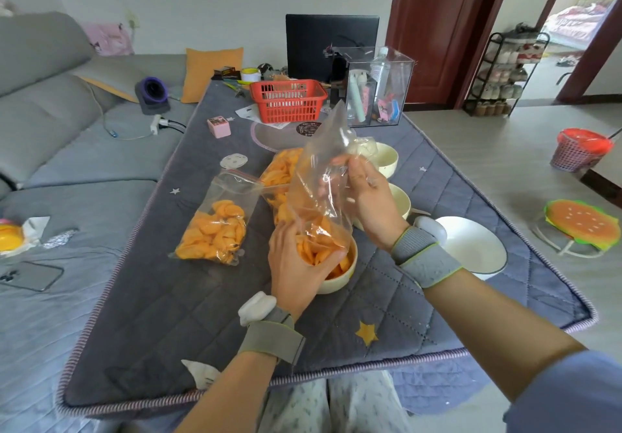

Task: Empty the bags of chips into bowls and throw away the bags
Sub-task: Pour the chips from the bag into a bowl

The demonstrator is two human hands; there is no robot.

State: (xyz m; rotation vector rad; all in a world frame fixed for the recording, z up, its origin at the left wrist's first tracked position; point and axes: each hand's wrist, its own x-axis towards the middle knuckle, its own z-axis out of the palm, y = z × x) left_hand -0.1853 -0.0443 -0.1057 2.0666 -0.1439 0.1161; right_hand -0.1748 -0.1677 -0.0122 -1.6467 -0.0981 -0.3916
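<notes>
A clear plastic bag [323,176] hangs upside down over a small cream bowl [340,282], with orange chips spilling from its mouth into the bowl. My left hand [296,264] grips the bag's mouth at the bowl's rim. My right hand [367,197] holds the bag higher up on its right side. A second bag of chips [215,227] lies flat to the left, and a third bag of chips [281,170] lies behind the held one. Two cream bowls [387,158] [402,200] and a wide white bowl [471,247] stand to the right.
The table has a dark quilted cover [168,314]. A red basket [289,99] and a clear box [377,85] stand at the far end. A pink bin with a red liner [579,149] sits on the floor, right. A grey sofa with a phone [32,276] lies left.
</notes>
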